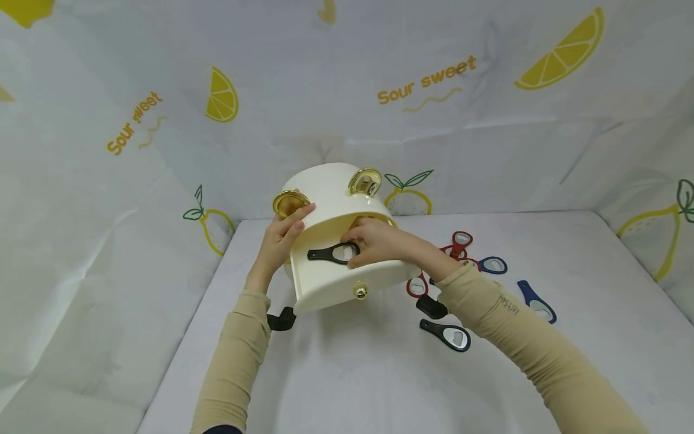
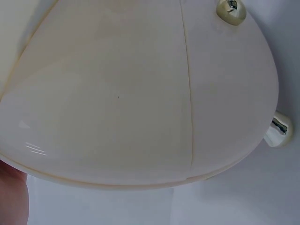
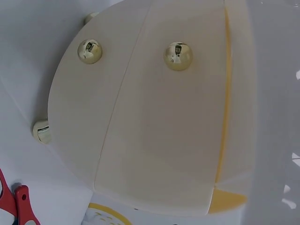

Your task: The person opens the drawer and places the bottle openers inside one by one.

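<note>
A white rounded storage box (image 1: 331,181) with gold ear-like fittings has its top drawer (image 1: 320,295) pulled out, a gold knob on its front. The left hand (image 1: 276,241) rests against the box's upper left side, fingers laid just below one gold fitting. Reaching into the drawer, the right hand (image 1: 379,241) pinches the ring end of a black bottle opener (image 1: 323,254), whose handle points left. Some of its fingers are hidden under the box's upper shell. Drawer fronts with gold knobs (image 3: 178,56) fill the right wrist view.
Right of the box lie several bottle openers: red ones (image 1: 461,240) in a loose group, a blue one (image 1: 534,300) and a black one (image 1: 447,335) nearer the front. A white cloth printed with lemons (image 1: 222,96) hangs behind the white table (image 1: 379,386).
</note>
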